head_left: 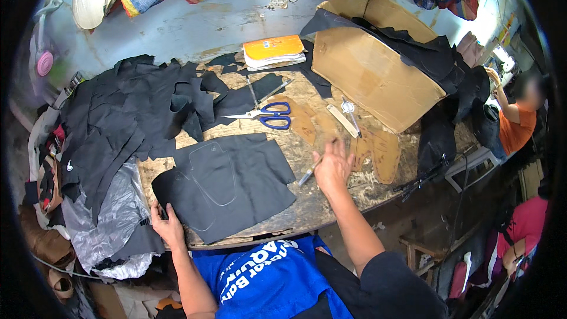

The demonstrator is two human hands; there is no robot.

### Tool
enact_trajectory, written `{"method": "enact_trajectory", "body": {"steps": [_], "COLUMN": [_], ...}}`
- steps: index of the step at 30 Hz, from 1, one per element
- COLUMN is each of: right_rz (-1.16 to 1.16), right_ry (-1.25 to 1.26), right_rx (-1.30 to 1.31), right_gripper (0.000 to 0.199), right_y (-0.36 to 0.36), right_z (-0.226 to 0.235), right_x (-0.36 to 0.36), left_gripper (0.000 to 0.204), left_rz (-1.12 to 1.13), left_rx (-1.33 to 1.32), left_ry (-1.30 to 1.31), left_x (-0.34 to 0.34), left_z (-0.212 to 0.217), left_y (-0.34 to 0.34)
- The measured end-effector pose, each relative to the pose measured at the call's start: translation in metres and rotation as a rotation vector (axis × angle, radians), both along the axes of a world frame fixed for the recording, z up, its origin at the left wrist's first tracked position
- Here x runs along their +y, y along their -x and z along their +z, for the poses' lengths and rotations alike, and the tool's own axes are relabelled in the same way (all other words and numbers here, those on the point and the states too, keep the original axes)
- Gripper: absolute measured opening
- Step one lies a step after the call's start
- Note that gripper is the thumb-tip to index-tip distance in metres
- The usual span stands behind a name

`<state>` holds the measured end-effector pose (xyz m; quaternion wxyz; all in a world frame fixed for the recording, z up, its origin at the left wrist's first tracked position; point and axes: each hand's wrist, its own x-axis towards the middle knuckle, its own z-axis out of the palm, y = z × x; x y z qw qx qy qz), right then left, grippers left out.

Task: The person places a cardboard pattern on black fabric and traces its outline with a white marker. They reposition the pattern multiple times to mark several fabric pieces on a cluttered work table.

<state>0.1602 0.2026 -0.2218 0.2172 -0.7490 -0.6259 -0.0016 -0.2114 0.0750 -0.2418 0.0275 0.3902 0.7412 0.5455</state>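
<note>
Our left hand (168, 227) is at the lower left edge of a black sheet (260, 168), which lies on the near part of the wooden counter (319, 215) with pale outlines drawn on it. Its thumb and fingers stand apart at that edge; we cannot tell whether they pinch it. Our right hand (334, 171), right of the sheet, has a silver pen (308, 176) clamped at its thumb, while its other fingers, blurred, spread just beside brown cutouts (387, 156). Beyond the sheet we have blue-handled scissors (276, 108) and, farther back, an orange-covered pad (273, 48). Black scraps (124, 106) heap to our left; a cardboard box (366, 74) stands back right.
</note>
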Motion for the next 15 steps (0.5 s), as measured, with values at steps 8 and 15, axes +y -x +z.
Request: {"method": "enact_trajectory", "body": {"steps": [8,15], "right_rz": [0.206,0.320], "right_ry": [-0.101,-0.110], "right_rx": [0.001,0.101], "right_gripper": [0.040,0.042], "right_y": [0.006,-0.002], "right_z": [-0.004,0.008], "right_x": [-0.003,-0.017], "left_gripper": [0.033,0.030], "left_rz": [0.031,0.031], "left_rx": [0.059,0.048], "left_ry": [0.050,0.045], "left_x": [-0.002,-0.001], "left_z": [-0.003,-0.002], "left_y": [0.004,0.003]}}
